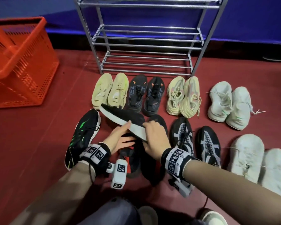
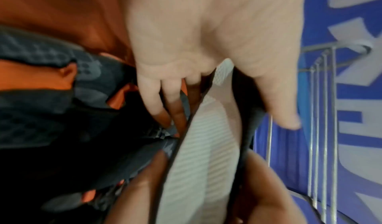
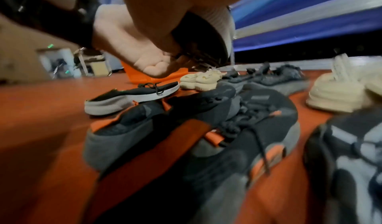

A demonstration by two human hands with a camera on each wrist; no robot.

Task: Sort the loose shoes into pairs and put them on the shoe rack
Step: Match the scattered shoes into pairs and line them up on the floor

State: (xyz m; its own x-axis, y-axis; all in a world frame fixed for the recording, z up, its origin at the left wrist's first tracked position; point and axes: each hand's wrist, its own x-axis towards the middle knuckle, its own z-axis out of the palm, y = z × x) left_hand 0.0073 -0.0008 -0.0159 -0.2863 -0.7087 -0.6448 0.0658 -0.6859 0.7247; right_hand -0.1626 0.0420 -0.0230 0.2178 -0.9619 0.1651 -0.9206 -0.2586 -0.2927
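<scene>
A black shoe with a white sole (image 1: pixel 120 118) is lifted above the floor, tilted on its side with the sole toward me. My left hand (image 1: pixel 120 138) pinches it, thumb on the sole (image 2: pixel 198 162) and fingers underneath. My right hand (image 1: pixel 153 135) grips its heel end from the right, and the shoe (image 3: pixel 206 36) fills the top of the right wrist view. Directly below lie two black-and-orange shoes (image 1: pixel 133 161) (image 3: pixel 206 129). A single black shoe with green stripes (image 1: pixel 83 137) lies to the left. The metal shoe rack (image 1: pixel 146 46) stands behind with bare shelves.
Pairs stand in rows on the red floor: pale yellow (image 1: pixel 110 91), black with orange marks (image 1: pixel 146 95), beige (image 1: pixel 183 96), white (image 1: pixel 229 104), black with grey pattern (image 1: pixel 195 140), and white (image 1: pixel 256 163). A red plastic basket (image 1: pixel 18 62) sits far left.
</scene>
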